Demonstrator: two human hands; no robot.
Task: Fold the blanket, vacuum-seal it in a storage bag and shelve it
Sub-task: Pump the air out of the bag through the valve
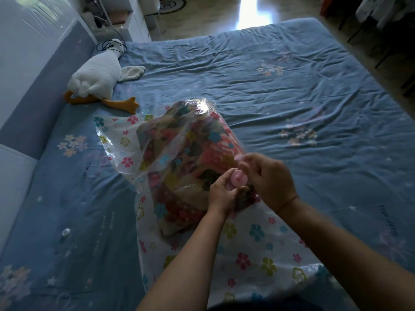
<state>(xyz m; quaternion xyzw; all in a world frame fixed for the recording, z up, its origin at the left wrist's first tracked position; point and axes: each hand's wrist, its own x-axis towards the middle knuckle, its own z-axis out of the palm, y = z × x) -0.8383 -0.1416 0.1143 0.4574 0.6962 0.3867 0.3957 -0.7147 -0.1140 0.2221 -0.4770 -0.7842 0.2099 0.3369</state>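
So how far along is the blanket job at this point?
Done: the folded multicoloured blanket sits inside the clear flower-printed plastic bag on the blue bed sheet. In hand: the left hand and right hand grip the round pink valve. Left: the bag looks puffy, so air removal and shelving remain.

A bed [280,86] with a wrinkled blue flower-print sheet fills most of the frame. A padded headboard [33,93] runs down the left edge. At the upper left a white plush goose [96,75] lies beside it. At the top, a streak of glare [256,12] crosses the wood floor [215,16].
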